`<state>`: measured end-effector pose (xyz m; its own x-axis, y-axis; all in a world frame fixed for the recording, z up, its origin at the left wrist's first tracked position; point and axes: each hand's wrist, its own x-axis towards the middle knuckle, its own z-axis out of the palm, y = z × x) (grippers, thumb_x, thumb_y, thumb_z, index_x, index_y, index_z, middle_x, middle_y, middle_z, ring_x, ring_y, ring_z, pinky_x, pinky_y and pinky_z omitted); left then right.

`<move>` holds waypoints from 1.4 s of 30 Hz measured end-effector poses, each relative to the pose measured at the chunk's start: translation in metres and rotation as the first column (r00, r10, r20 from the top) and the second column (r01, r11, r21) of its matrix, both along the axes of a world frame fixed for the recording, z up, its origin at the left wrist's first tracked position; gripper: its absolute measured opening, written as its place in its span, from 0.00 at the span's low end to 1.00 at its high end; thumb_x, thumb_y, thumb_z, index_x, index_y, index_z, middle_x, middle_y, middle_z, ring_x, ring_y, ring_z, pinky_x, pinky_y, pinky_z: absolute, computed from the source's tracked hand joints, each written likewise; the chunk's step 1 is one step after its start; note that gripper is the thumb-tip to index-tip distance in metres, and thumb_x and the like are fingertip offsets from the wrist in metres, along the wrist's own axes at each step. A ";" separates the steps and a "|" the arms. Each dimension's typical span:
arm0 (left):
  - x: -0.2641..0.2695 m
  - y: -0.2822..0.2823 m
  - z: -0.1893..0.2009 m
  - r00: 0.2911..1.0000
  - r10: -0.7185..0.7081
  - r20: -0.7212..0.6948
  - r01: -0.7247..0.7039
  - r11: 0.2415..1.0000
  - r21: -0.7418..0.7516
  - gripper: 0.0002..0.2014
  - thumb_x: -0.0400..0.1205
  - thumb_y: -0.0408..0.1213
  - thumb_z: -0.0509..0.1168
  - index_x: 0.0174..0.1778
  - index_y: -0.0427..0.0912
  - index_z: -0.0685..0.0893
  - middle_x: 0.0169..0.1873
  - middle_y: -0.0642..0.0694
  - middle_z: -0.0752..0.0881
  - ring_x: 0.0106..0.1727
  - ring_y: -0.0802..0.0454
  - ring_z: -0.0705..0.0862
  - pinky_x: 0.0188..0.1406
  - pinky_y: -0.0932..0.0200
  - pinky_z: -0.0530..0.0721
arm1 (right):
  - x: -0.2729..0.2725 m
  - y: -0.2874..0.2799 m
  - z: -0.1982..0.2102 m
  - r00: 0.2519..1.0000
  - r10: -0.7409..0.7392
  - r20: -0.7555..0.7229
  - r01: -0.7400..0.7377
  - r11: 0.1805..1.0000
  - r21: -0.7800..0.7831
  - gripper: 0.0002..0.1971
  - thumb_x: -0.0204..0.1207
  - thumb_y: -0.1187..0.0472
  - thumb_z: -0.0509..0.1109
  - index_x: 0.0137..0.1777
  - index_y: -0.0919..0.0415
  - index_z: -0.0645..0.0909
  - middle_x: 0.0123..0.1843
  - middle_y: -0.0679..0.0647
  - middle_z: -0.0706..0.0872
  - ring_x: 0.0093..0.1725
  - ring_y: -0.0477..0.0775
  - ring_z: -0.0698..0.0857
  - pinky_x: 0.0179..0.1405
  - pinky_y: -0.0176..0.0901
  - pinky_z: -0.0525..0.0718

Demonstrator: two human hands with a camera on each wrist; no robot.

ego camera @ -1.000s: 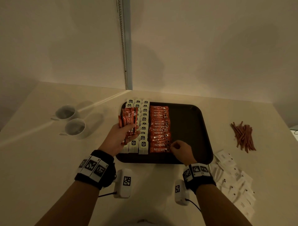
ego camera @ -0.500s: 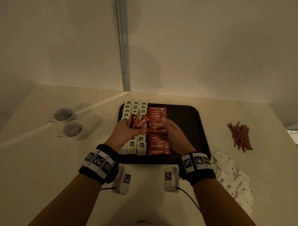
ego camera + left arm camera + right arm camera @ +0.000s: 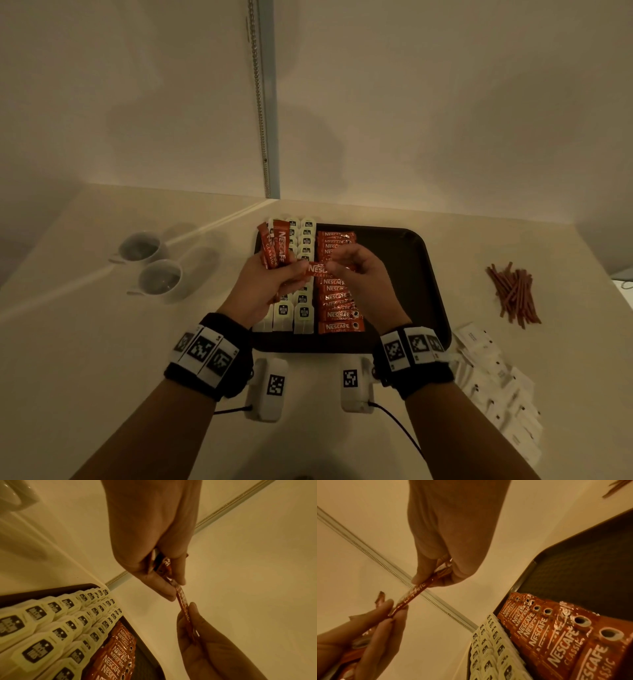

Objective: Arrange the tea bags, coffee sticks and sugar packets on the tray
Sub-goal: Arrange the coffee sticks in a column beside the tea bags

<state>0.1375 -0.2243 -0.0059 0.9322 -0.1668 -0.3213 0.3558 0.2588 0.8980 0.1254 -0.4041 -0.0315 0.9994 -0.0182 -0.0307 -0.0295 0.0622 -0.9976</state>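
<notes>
While the left hand [image 3: 265,286] grips a bundle of coffee sticks [image 3: 275,248], the right hand [image 3: 359,274] pinches one coffee stick [image 3: 317,269] between both hands, above the tray [image 3: 419,281]. Below lie rows of tea bags [image 3: 303,310] and laid coffee sticks [image 3: 337,310]. On the table [image 3: 85,342]: two cups [image 3: 154,265] left, stirrers [image 3: 513,294] and sugar packets [image 3: 496,383] right.

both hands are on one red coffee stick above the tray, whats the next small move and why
Probably the left hand lets go so the right hand can carry the red Nescafe coffee stick down onto the column of red coffee sticks on the dark rectangular tray: both pinch it, and the left holds several more.
</notes>
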 end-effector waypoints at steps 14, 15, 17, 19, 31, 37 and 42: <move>-0.005 -0.008 0.000 0.979 0.064 0.191 -0.112 0.961 0.252 0.12 0.73 0.29 0.75 0.52 0.34 0.88 0.43 0.41 0.90 0.41 0.53 0.90 0.28 0.72 0.81 | -0.001 0.007 0.012 0.989 0.107 -0.099 -0.115 0.990 -0.081 0.08 0.75 0.63 0.71 0.53 0.64 0.84 0.47 0.59 0.87 0.41 0.48 0.86 0.44 0.39 0.86; -0.005 -0.008 -0.001 0.978 0.078 0.191 -0.125 0.961 0.246 0.12 0.73 0.29 0.76 0.52 0.35 0.88 0.44 0.40 0.90 0.44 0.50 0.90 0.30 0.71 0.82 | -0.001 0.006 0.013 0.989 0.107 -0.101 -0.114 0.991 -0.065 0.08 0.76 0.63 0.70 0.53 0.63 0.84 0.48 0.60 0.87 0.43 0.50 0.86 0.46 0.41 0.86; -0.005 -0.008 -0.002 0.976 0.103 0.194 -0.149 0.960 0.237 0.12 0.72 0.30 0.76 0.51 0.36 0.88 0.45 0.40 0.90 0.46 0.48 0.90 0.32 0.70 0.83 | 0.000 0.005 0.015 0.987 0.116 -0.110 -0.122 0.992 -0.041 0.08 0.77 0.64 0.69 0.53 0.61 0.85 0.51 0.62 0.87 0.44 0.52 0.86 0.49 0.44 0.86; -0.006 -0.007 -0.003 0.971 0.118 0.207 -0.168 0.956 0.241 0.12 0.72 0.29 0.76 0.51 0.36 0.88 0.44 0.41 0.90 0.46 0.48 0.90 0.32 0.69 0.84 | -0.002 0.004 0.017 0.985 0.112 -0.130 -0.117 0.993 -0.034 0.07 0.77 0.65 0.69 0.53 0.62 0.85 0.50 0.60 0.88 0.43 0.51 0.88 0.46 0.40 0.88; -0.014 0.000 -0.013 0.981 0.115 0.159 -0.147 0.968 0.205 0.07 0.74 0.26 0.74 0.46 0.37 0.89 0.45 0.38 0.90 0.49 0.44 0.90 0.48 0.55 0.89 | -0.008 -0.022 0.013 0.980 0.160 -0.114 -0.190 0.924 -0.333 0.10 0.78 0.65 0.68 0.47 0.48 0.84 0.52 0.61 0.87 0.51 0.58 0.87 0.52 0.47 0.87; -0.021 0.015 -0.018 0.978 0.203 0.052 -0.210 0.949 0.234 0.04 0.81 0.38 0.69 0.47 0.41 0.85 0.32 0.46 0.86 0.24 0.54 0.84 0.25 0.62 0.84 | -0.018 -0.059 -0.030 0.957 0.092 -0.276 -0.243 0.773 -0.585 0.06 0.76 0.64 0.69 0.46 0.52 0.82 0.49 0.44 0.85 0.52 0.43 0.84 0.62 0.47 0.82; -0.022 0.026 -0.026 0.974 0.223 0.036 -0.224 0.932 0.285 0.08 0.83 0.40 0.66 0.39 0.43 0.81 0.25 0.48 0.77 0.18 0.58 0.72 0.18 0.64 0.73 | -0.035 -0.072 -0.069 0.898 0.072 -0.435 -0.368 0.664 -0.650 0.08 0.75 0.65 0.71 0.53 0.56 0.84 0.56 0.50 0.84 0.57 0.46 0.81 0.66 0.44 0.77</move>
<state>0.1156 -0.1985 -0.0315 0.9359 0.1438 -0.3215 0.3154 0.0643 0.9468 0.0902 -0.4759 -0.1008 0.8965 0.0368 -0.4416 -0.2909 -0.7029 -0.6491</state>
